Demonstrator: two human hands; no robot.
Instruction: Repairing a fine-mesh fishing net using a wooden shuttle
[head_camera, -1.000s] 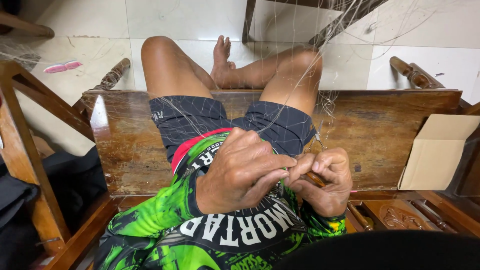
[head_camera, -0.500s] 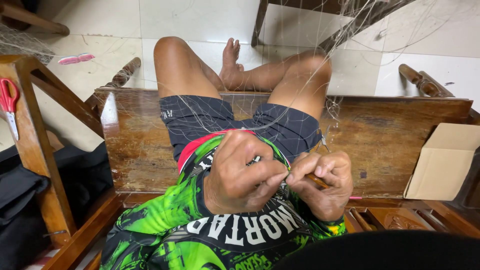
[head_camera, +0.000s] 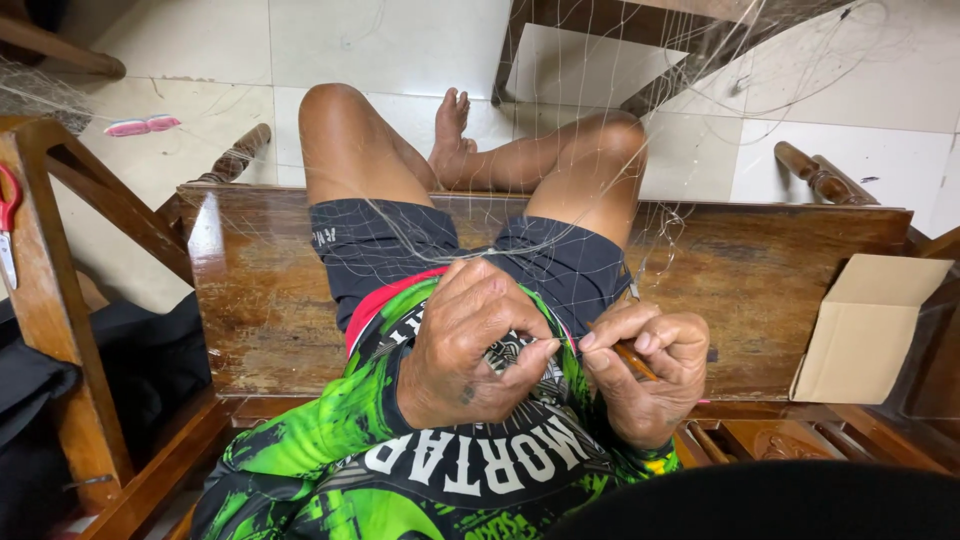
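Both hands are bunched up right in front of the belly, over the green and black shirt (head_camera: 330, 450). The left hand (head_camera: 470, 345) is curled into a loose fist, knuckles up, thumb and forefinger pinched together on a thin strand of net (head_camera: 480, 235) at the point where the two hands meet. The right hand (head_camera: 650, 375) sits just beside it on the right, palm turned in, its fingers (head_camera: 625, 325) folded and clamped on a small brown needle (head_camera: 635, 360) that pokes out between thumb and forefinger. The fingertips of the two hands are almost touching.

The net itself is super fine, pale thread. It runs from the pinch up and away across the dark shorts (head_camera: 400, 245) and the bare legs, then spreads out to the far right over the tiled floor (head_camera: 390, 45). Hard to see the mesh in places.

The person sits on a dark wooden bench (head_camera: 260, 300), knees bent, feet on the floor at the far side. A cardboard box (head_camera: 865, 330) stands open on the bench at the right. Red-handled scissors (head_camera: 8, 225) hang on the wooden frame at the far left edge, and a pink thing (head_camera: 145, 125) lies on the floor on the far left.
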